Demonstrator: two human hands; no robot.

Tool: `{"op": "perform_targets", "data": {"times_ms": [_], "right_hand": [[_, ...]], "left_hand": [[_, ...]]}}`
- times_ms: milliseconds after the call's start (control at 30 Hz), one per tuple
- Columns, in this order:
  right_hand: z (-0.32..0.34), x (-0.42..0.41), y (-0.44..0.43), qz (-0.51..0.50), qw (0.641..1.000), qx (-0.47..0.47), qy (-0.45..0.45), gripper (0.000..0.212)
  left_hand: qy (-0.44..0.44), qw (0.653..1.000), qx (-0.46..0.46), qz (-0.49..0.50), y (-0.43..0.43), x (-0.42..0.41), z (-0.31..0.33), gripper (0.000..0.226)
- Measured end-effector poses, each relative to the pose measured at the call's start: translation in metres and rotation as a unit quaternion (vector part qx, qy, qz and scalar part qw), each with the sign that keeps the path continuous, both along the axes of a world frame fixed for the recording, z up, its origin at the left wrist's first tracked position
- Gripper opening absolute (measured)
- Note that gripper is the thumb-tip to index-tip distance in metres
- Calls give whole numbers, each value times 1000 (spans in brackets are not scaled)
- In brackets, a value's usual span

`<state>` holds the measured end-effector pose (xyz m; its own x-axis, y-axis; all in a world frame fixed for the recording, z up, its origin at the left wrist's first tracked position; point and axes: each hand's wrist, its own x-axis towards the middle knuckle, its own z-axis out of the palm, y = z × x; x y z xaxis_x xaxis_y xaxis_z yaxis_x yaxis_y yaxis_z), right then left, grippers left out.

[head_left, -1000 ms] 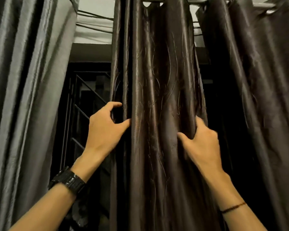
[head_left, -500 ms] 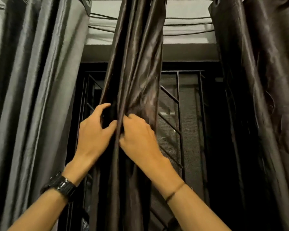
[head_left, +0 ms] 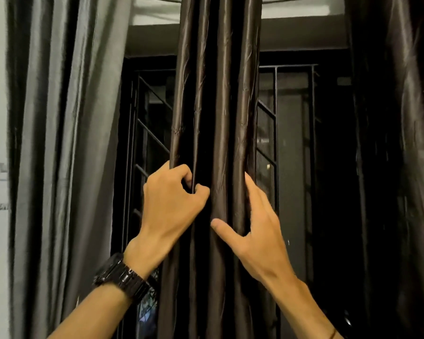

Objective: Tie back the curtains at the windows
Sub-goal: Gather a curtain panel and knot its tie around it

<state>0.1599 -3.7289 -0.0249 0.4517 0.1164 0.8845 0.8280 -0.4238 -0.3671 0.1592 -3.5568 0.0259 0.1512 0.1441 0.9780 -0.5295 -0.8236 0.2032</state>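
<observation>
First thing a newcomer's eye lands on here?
The two bare hands at centre frame: the left hand pinches a fold of the dark brown curtain, while the right hand cups its right edge, thumb across the front. That curtain hangs bunched into a narrow column, with the black window grille showing either side. A grey curtain fills the left.

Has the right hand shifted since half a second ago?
Yes. The right hand was beside the left hand; now it has gone rightward, nearer the window grille, cupping the brown curtain.
</observation>
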Motion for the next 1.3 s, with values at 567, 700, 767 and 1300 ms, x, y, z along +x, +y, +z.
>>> {"op": "perform_targets", "data": {"times_ms": [567,700,767,1300], "right_hand": [[-75,-14,18,-119,989,-89,-16,81],[-99,-20,28,-79,993,-89,7,72],[-111,-21,31,-78,991,-102,22,90],[-193,-15,27,-77,989,-63,111,110]], "left_hand": [[67,997,19,15,-5,-23,-61,34],[153,987,37,-17,-11,-16,-92,28],[186,981,33,-44,-12,-17,-101,25],[387,845,-168,-330,16,-24,-195,64]]}}
